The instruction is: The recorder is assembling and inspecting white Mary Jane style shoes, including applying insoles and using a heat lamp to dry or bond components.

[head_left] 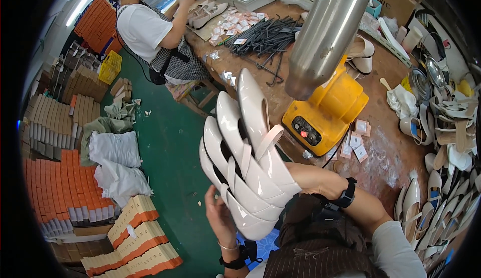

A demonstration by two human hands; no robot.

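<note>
A fan of several glossy off-white pointed shoes with straps [260, 182] is held up over the floor beside the bench. My right hand [308, 177] grips the bunch at its right end; the shoes cover most of its fingers. Low on the left side of the bunch is my left hand [220, 217], its fingers loosely bent and apart. Part of it lies behind the lowest shoe, so any touch there is unclear. Just beyond the shoes, a yellow machine [328, 110] with a dark control panel stands on the bench under a wide steel tube [330, 32].
The brown bench [386, 162] carries small cards [354, 140], a heap of dark thin sticks [265, 37] and piled shoes [436, 198] at the right. Another person [155, 32] works at the far left end. White sacks [115, 150] and stacked boxes [67, 185] line the green floor's left side.
</note>
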